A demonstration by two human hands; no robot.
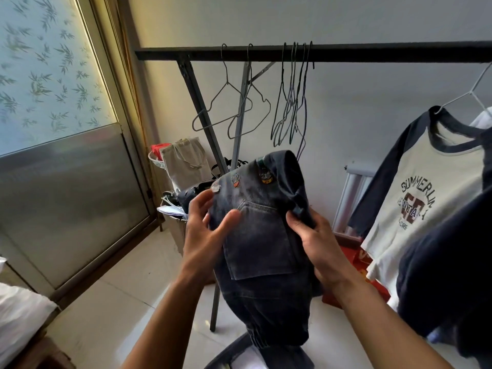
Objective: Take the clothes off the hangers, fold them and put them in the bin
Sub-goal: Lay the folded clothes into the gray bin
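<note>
**Folded jeans (pixel 261 235) held up before the clothes rail (pixel 346 52)**

The dark denim jeans are on no hanger. They are held in the air in front of the black rail, doubled over so that a back pocket faces the camera and small sewn patches show along the top fold. The gathered cuffs hang at the bottom, just above a dark curved rim (pixel 229 352) at the lower edge of the view — whether that is the bin cannot be told.

The right hand (pixel 311 235) grips the right edge of the fold, with the thumb pressed on the front and the fingers curled round behind the cloth. The left hand (pixel 205 233) lies against the left edge, fingers fairly straight and slightly spread, thumb laid across the denim near the pocket. It is blurred, so its hold cannot be read more finely.

Empty wire hangers (pixel 292 97) hang on the rail — two spaced out at the left and a tight bunch just to their right. Farther right, a cream raglan shirt (pixel 426 187) with navy sleeves and a printed chest hangs on a white hanger (pixel 471 92). A dark navy garment (pixel 452 283) fills the near right corner.

Behind the jeans, a beige tote bag (pixel 183 161) stands among clutter on the pale tiled floor (pixel 119 288). A frosted window (pixel 40 62) with a leaf pattern takes up the left side.
</note>
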